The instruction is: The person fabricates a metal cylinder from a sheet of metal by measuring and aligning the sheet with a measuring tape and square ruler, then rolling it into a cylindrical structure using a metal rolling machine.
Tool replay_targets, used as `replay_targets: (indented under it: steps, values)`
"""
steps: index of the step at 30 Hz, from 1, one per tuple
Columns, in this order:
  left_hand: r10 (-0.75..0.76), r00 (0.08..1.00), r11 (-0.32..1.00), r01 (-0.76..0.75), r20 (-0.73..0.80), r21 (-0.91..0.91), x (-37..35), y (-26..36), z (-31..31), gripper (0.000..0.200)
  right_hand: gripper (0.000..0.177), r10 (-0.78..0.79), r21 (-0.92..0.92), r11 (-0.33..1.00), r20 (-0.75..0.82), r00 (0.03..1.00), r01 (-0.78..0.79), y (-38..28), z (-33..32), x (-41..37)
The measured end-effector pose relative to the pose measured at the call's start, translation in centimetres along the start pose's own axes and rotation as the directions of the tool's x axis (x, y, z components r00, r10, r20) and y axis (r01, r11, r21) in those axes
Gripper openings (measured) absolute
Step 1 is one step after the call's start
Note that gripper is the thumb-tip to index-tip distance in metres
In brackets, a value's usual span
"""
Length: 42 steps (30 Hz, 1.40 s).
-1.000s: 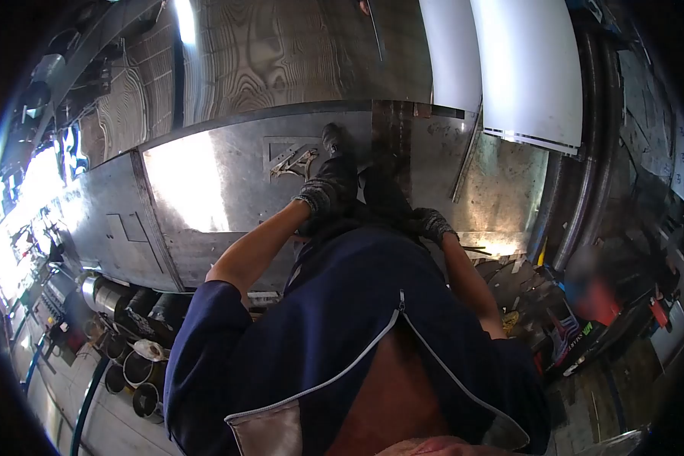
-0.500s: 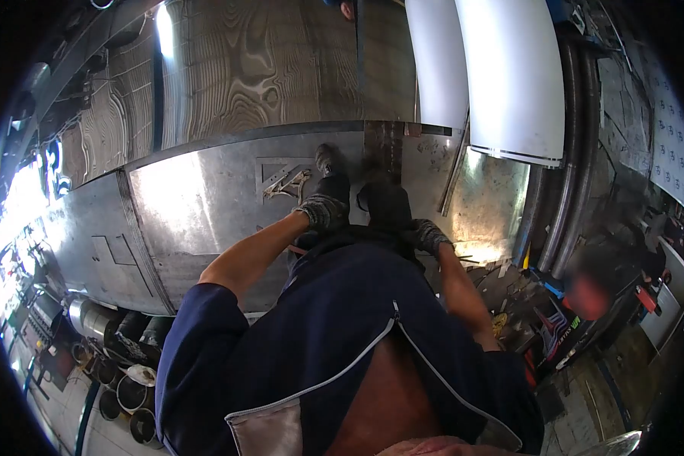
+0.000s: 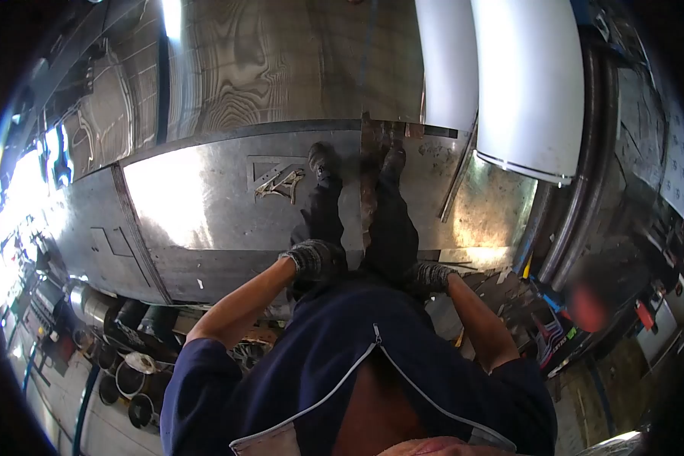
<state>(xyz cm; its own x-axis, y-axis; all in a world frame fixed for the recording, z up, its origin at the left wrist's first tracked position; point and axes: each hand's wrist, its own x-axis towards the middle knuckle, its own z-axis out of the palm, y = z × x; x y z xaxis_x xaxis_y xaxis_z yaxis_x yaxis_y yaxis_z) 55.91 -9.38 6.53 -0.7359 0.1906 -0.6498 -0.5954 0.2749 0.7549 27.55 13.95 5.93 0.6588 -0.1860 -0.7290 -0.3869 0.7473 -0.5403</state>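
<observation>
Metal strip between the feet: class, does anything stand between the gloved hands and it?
Yes. The strip sits on the metal sheet; the left leg stands between it and the left hand, the right leg between it and the right hand.

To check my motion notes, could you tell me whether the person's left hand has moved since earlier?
Yes. The left hand has drawn back toward the torso, away from the cut-out in the sheet.

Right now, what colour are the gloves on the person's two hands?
Dark grey speckled knit, on the left hand and the right hand; the head view shows it best.
</observation>
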Motion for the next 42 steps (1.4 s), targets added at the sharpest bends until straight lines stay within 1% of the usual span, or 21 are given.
replay_targets:
  steps: [2, 3, 6, 7, 8, 9, 10, 12, 14, 15, 16, 18, 20, 21, 23, 25, 27, 30, 35, 37, 42]
  values:
    - [0.174, 0.985, 0.97, -0.172, -0.005, -0.174, 4.5, -5.5, 5.2, 0.026, 0.034, 0.042, -0.058, 0.998, 0.11, 0.993, -0.035, 0.3, -3.5, -0.4]
    - [0.16, 0.987, 0.97, -0.161, -0.017, -0.18, 5.3, -4.6, 4.4, 0.026, 0.033, 0.165, 0.078, 0.983, 0.055, 0.985, -0.168, -0.7, -5.8, -1.4]
    - [-0.092, 0.959, 0.887, -0.043, -0.267, -0.46, 9.7, -2.9, 0.7, 0.022, 0.036, 0.337, 0.276, 0.9, 0.047, 0.94, -0.337, 6.1, -15.1, 2.2]
    - [-0.189, 0.894, 0.848, -0.06, -0.406, -0.527, 11.6, -3.9, 0.6, 0.023, 0.033, 0.333, 0.198, 0.93, -0.1, 0.938, -0.31, 8.4, -18.8, 3.7]
    - [-0.288, 0.8, 0.808, -0.093, -0.527, -0.581, 13.6, -5.1, 0.4, 0.025, 0.034, 0.357, -0.091, 0.922, -0.175, 0.917, -0.377, 11.5, -22.8, 6.9]
    - [-0.292, 0.798, 0.806, -0.092, -0.528, -0.584, 15.5, -6.0, 0.1, 0.025, 0.037, 0.418, 0.014, 0.899, -0.33, 0.846, -0.439, 13.3, -26.8, 8.9]
    - [-0.359, 0.749, 0.735, -0.14, -0.557, -0.663, 17.2, -6.9, -0.4, 0.026, 0.045, 0.279, -0.342, 0.815, -0.475, 0.835, -0.468, 14.2, -31.1, 10.4]
    - [-0.428, 0.697, 0.654, -0.201, -0.575, -0.729, 20.6, -9.2, -0.1, 0.026, 0.047, -0.156, -0.648, 0.614, -0.66, 0.735, -0.451, 21.2, -40.0, 17.4]
    - [-0.421, 0.601, 0.709, -0.249, -0.68, -0.659, 24.9, -13.0, 0.0, 0.025, 0.045, -0.173, -0.456, 0.771, -0.822, 0.543, -0.445, 13.4, -45.6, 19.3]
    - [-0.418, 0.598, 0.71, -0.256, -0.684, -0.657, 27.0, -14.9, 0.3, 0.025, 0.049, -0.154, -0.513, 0.645, -0.813, 0.562, -0.567, 15.9, -50.6, 24.4]
    - [-0.417, 0.573, 0.726, -0.257, -0.706, -0.637, 28.9, -16.9, 0.9, 0.026, 0.055, -0.066, -0.362, 0.807, -0.84, 0.538, -0.467, 14.2, -53.4, 26.5]
    - [-0.401, 0.54, 0.748, -0.274, -0.74, -0.605, 31.8, -20.5, 0.9, 0.026, 0.057, -0.093, -0.295, 0.884, -0.871, 0.482, -0.362, 8.2, -55.1, 29.8]
    - [-0.378, 0.5, 0.732, -0.353, -0.779, -0.582, 33.3, -22.2, 0.1, 0.028, 0.056, -0.311, -0.483, 0.758, -0.858, 0.408, -0.438, 8.3, -59.8, 37.8]
    - [-0.361, 0.488, 0.738, -0.372, -0.795, -0.563, 33.4, -23.1, -0.8, 0.028, 0.058, -0.278, -0.435, 0.787, -0.883, 0.378, -0.437, 7.6, -61.2, 41.0]
    - [-0.349, 0.676, 0.876, -0.01, -0.649, -0.482, 32.7, -23.9, -3.3, 0.029, 0.069, -0.142, -0.224, 0.897, -0.962, 0.231, -0.381, 6.9, -62.1, 44.5]
    - [-0.311, 0.619, 0.84, -0.175, -0.721, -0.513, 32.0, -23.2, -6.4, 0.029, 0.081, -0.07, -0.104, 0.928, -0.992, 0.108, -0.356, 5.0, -61.5, 46.2]
    - [-0.274, 0.554, 0.795, -0.329, -0.786, -0.509, 31.9, -24.0, -8.6, 0.028, 0.091, 0.1, 0.02, 0.924, -0.977, 0.189, -0.382, 3.1, -62.1, 46.5]
    - [-0.236, 0.531, 0.836, -0.315, -0.814, -0.448, 32.4, -26.8, -11.2, 0.03, 0.09, 0.028, -0.002, 0.913, -0.997, 0.068, -0.408, 3.6, -62.9, 48.5]
    - [-0.078, 0.565, 0.981, -0.101, -0.821, -0.163, 33.8, -28.4, -15.6, 0.033, 0.072, -0.027, -0.033, 0.912, -0.999, 0.02, -0.409, 3.3, -64.2, 46.2]
    - [-0.034, 0.603, 0.99, -0.088, -0.797, -0.109, 34.6, -28.8, -16.8, 0.033, 0.069, 0.123, 0.008, 0.916, -0.958, 0.259, -0.402, 2.8, -64.2, 44.4]
    - [-0.026, 0.667, 0.994, -0.06, -0.744, -0.088, 37.0, -31.0, -17.7, 0.034, 0.052, -0.107, -0.132, 0.967, -0.987, 0.121, -0.219, 10.8, -66.8, 44.2]
